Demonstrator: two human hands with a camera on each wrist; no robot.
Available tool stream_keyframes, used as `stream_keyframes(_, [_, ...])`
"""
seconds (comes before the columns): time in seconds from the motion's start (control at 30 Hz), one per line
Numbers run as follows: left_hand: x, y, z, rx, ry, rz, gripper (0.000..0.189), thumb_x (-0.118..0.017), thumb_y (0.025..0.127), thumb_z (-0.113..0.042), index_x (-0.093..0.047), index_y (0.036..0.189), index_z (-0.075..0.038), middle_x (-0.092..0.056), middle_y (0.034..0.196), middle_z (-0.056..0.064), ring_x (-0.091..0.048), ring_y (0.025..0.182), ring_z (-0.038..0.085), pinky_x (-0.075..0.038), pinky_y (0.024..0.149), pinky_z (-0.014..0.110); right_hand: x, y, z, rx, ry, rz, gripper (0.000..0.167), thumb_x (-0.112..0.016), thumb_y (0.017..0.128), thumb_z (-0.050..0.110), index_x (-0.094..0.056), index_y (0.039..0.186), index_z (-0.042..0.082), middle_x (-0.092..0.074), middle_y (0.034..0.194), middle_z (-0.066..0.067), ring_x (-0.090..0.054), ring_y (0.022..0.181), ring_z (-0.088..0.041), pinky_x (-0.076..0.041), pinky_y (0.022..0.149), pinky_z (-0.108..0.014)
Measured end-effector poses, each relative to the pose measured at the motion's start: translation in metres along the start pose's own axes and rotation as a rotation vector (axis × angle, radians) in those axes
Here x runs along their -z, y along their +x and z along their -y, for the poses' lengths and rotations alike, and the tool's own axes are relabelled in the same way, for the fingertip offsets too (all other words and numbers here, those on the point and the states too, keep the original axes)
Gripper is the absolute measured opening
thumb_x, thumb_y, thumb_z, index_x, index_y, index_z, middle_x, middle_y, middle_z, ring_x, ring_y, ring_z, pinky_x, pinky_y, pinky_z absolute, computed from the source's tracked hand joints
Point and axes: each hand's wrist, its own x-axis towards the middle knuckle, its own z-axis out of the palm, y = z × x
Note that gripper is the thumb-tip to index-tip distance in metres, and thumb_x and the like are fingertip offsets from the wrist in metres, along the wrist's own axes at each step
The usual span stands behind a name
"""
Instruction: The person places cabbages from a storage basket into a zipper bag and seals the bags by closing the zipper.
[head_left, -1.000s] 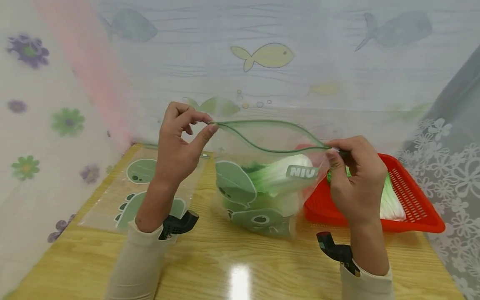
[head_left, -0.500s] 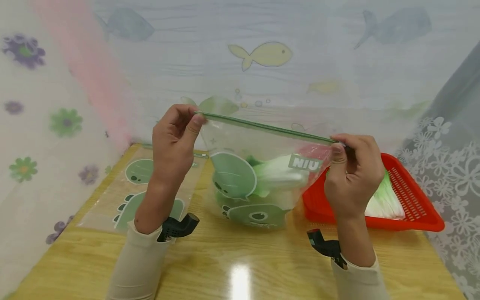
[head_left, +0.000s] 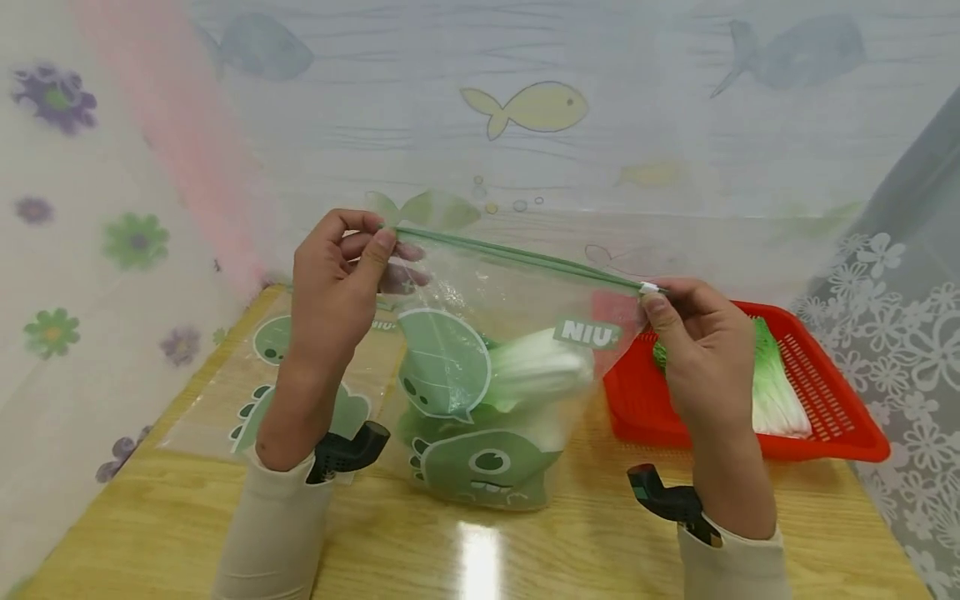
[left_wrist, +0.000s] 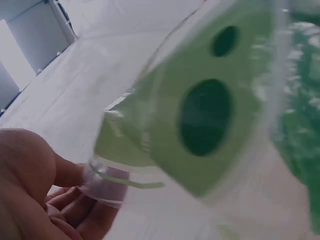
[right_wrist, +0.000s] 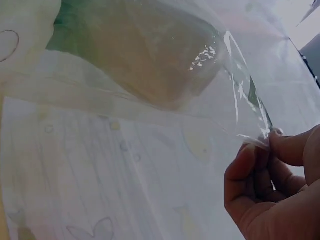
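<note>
A clear zip bag (head_left: 517,283) with green cartoon prints and the letters NIU hangs between both hands, its green zip strip sloping down to the right. Inside it lies a head of Chinese cabbage (head_left: 532,367), pale stem toward the right. My left hand (head_left: 333,287) pinches the strip's left end between thumb and forefinger, the other fingers behind the film. At the opposite end my right hand (head_left: 705,358) pinches the corner by the white zip slider (head_left: 649,288). In the right wrist view, thumb and fingertips (right_wrist: 272,140) hold the film's edge.
A red plastic basket (head_left: 832,408) with another Chinese cabbage (head_left: 780,383) stands at the right of the wooden table (head_left: 405,550). Another printed zip bag (head_left: 217,417) lies flat at the left, partly behind the left arm. A printed curtain (head_left: 525,50) hangs behind.
The bag's mouth was spread into a loop a second ago; now its two strips lie close together. The bag has swung nearer and slightly left. The slider now shows at the right thumb.
</note>
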Motion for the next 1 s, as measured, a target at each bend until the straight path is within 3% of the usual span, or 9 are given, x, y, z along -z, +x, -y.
stream_keyframes(0.13, [0.011, 0.001, 0.006, 0.139, 0.191, 0.043, 0.020, -0.057, 0.111, -0.010, -0.055, 0.128, -0.001, -0.078, 0.093, 0.005, -0.077, 0.078, 0.015, -0.061, 0.079, 0.030, -0.006, 0.001, -0.013, -0.083, -0.022, 0.044, 0.010, -0.065, 0.104, 0.001, -0.073, 0.107, -0.004, -0.076, 0.087, 0.000, -0.072, 0.085, -0.014, -0.059, 0.087, -0.021])
stream_keyframes(0.23, [0.010, -0.002, 0.006, 0.131, 0.346, 0.008, 0.024, -0.056, 0.112, -0.014, -0.055, 0.131, -0.001, -0.074, 0.104, 0.009, -0.073, 0.091, 0.014, -0.055, 0.086, 0.031, -0.012, -0.001, -0.019, -0.069, 0.002, 0.053, 0.012, -0.064, 0.104, 0.000, -0.071, 0.110, -0.007, -0.078, 0.092, -0.001, -0.076, 0.090, -0.014, -0.060, 0.089, -0.023])
stream_keyframes(0.37, [-0.010, -0.011, -0.003, -0.123, 0.582, -0.128, 0.027, -0.060, 0.108, -0.015, -0.060, 0.131, 0.000, -0.068, 0.121, 0.012, -0.065, 0.114, 0.023, -0.043, 0.103, 0.041, -0.021, -0.004, -0.018, 0.022, 0.029, 0.048, 0.013, -0.065, 0.103, -0.002, -0.071, 0.111, -0.011, -0.079, 0.092, -0.003, -0.078, 0.086, -0.015, -0.061, 0.087, -0.025])
stream_keyframes(0.4, [-0.018, -0.013, -0.006, -0.209, 0.642, -0.141, 0.027, -0.062, 0.107, -0.015, -0.062, 0.130, -0.001, -0.068, 0.123, 0.011, -0.063, 0.118, 0.024, -0.039, 0.106, 0.045, -0.024, -0.004, -0.018, 0.060, 0.034, 0.049, 0.013, -0.066, 0.102, -0.003, -0.071, 0.111, -0.013, -0.079, 0.091, -0.004, -0.077, 0.084, -0.015, -0.061, 0.086, -0.025])
stream_keyframes(0.47, [-0.035, -0.019, -0.012, -0.376, 0.701, -0.091, 0.029, -0.066, 0.105, -0.017, -0.064, 0.129, -0.002, -0.068, 0.126, 0.011, -0.062, 0.123, 0.028, -0.031, 0.111, 0.053, -0.028, -0.006, -0.016, 0.145, 0.029, 0.056, 0.012, -0.067, 0.101, -0.005, -0.070, 0.108, -0.015, -0.078, 0.089, -0.004, -0.076, 0.082, -0.015, -0.061, 0.085, -0.025])
stream_keyframes(0.57, [-0.059, -0.027, -0.018, -0.532, 0.700, 0.084, 0.031, -0.072, 0.103, -0.022, -0.067, 0.130, -0.007, -0.070, 0.129, 0.007, -0.062, 0.127, 0.025, -0.026, 0.107, 0.059, -0.035, -0.010, -0.012, 0.270, 0.042, 0.088, 0.010, -0.068, 0.100, -0.008, -0.068, 0.103, -0.017, -0.076, 0.089, -0.006, -0.076, 0.081, -0.015, -0.061, 0.084, -0.025])
stream_keyframes(0.7, [-0.082, -0.033, -0.018, -0.589, 0.654, 0.243, 0.034, -0.076, 0.101, -0.026, -0.071, 0.131, -0.012, -0.070, 0.131, 0.003, -0.059, 0.133, 0.019, -0.025, 0.109, 0.059, -0.042, -0.016, -0.007, 0.386, 0.082, 0.154, 0.012, -0.069, 0.099, -0.007, -0.067, 0.103, -0.018, -0.072, 0.096, -0.013, -0.075, 0.085, -0.017, -0.062, 0.084, -0.026])
stream_keyframes(0.83, [-0.093, -0.035, -0.017, -0.609, 0.624, 0.286, 0.025, -0.076, 0.101, -0.027, -0.076, 0.124, -0.016, -0.073, 0.121, -0.003, -0.061, 0.126, 0.015, -0.024, 0.108, 0.058, -0.046, -0.020, -0.004, 0.456, 0.081, 0.206, 0.016, -0.070, 0.099, -0.003, -0.068, 0.106, -0.018, -0.071, 0.101, -0.016, -0.073, 0.088, -0.018, -0.061, 0.087, -0.027])
stream_keyframes(1.0, [-0.097, -0.036, -0.017, -0.616, 0.593, 0.274, 0.011, -0.075, 0.102, -0.026, -0.078, 0.109, -0.019, -0.073, 0.107, -0.008, -0.062, 0.110, 0.013, -0.026, 0.102, 0.058, -0.048, -0.021, -0.001, 0.482, 0.077, 0.228, 0.013, -0.068, 0.099, -0.009, -0.070, 0.108, -0.017, -0.073, 0.102, -0.017, -0.073, 0.088, -0.020, -0.061, 0.087, -0.027])
